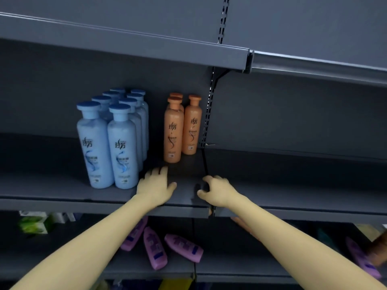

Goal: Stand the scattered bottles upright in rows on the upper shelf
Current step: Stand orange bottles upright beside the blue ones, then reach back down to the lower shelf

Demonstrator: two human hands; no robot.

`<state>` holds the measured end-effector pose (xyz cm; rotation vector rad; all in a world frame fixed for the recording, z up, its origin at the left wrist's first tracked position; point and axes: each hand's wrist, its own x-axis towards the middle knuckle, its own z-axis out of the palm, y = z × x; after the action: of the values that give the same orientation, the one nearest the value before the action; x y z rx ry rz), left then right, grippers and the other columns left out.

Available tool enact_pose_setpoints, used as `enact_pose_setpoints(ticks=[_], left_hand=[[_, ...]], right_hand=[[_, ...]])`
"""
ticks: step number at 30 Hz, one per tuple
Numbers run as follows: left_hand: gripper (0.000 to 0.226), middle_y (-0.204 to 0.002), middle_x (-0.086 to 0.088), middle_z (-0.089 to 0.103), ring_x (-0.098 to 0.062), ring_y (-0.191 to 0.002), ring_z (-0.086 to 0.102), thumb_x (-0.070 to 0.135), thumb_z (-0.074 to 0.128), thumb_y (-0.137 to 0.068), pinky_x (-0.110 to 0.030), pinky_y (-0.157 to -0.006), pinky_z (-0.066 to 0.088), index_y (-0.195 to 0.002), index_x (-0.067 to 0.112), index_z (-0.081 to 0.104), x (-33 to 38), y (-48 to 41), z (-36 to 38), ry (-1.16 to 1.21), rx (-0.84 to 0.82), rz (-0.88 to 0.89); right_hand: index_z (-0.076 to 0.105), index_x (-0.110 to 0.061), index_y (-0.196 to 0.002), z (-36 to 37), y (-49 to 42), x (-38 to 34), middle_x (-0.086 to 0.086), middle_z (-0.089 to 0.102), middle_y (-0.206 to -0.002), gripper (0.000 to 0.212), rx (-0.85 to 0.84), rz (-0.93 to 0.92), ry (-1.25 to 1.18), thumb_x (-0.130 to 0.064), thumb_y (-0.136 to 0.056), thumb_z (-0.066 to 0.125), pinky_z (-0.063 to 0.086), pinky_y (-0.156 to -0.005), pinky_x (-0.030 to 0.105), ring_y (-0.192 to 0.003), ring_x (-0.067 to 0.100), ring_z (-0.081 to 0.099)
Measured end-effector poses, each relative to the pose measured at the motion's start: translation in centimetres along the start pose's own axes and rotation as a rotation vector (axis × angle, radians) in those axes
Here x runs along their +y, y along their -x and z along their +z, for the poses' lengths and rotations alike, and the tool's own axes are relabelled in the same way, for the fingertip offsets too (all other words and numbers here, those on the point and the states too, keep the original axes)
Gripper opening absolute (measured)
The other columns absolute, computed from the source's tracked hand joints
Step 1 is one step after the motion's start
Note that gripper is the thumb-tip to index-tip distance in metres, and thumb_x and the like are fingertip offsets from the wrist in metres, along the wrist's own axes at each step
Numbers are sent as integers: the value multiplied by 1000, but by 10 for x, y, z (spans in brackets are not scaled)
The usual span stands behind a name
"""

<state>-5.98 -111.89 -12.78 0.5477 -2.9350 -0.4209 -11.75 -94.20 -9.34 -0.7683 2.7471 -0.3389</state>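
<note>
Left hand point(156, 185) grip spread flat, right hand point(215, 190) loosely curled, both empty, before orange shampoo bottles point(172, 130). Between placements; next, grab purple bottle point(183, 246) lying below them.

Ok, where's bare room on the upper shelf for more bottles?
Bare shelf left of the blue bottles, and the bay right of the slotted post. In front of the orange bottles are the left hand and right hand. The blue-orange gap is narrow.

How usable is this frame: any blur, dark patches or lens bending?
Head view: dim, bluish light; the shelf edge runs slanted, likely a wide-lens effect; blue bottles and orange bottles are fairly sharp; purple bottles and green packs below are smeared.
</note>
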Motion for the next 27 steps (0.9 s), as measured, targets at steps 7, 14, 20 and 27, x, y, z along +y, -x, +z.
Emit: enact_pose_setpoints(ticks=[7, 14, 20, 27], left_hand=[[60, -146, -9, 36, -29, -133, 34, 47, 41, -95, -41, -101, 38, -144, 15, 29, -3, 50, -1, -57, 24, 19], [55, -143, -7, 38, -27, -132, 35, 45, 42, -96, -39, -100, 37, -142, 15, 32, -20, 79, -10, -74, 43, 6], [55, -141, -7, 40, -27, -131, 36, 46, 41, -96, -39, -100, 38, -141, 15, 33, -44, 91, -20, -71, 55, -30], [50, -137, -6, 44, -26, -128, 39, 45, 42, -95, -38, -98, 39, -134, 14, 40, -75, 111, -27, -55, 52, -49]], right_hand=[[35, -12, -143, 15, 32, -15, 16, 37, -141, 56, -14, -62, 15, -39, -94, 47, 41, -101, 47, -130, 37, 35], [34, -13, -143, 25, 43, -39, 15, 38, -142, 57, -15, -102, 53, -38, -94, 48, 35, -105, 44, -131, 36, 32], [35, -13, -142, 29, 46, -65, 15, 40, -139, 57, -9, -141, 65, -40, -94, 48, 36, -104, 46, -130, 36, 33], [37, -12, -140, 45, 53, -98, 15, 39, -140, 56, -37, -130, 114, -40, -93, 48, 36, -104, 47, -130, 35, 32]])
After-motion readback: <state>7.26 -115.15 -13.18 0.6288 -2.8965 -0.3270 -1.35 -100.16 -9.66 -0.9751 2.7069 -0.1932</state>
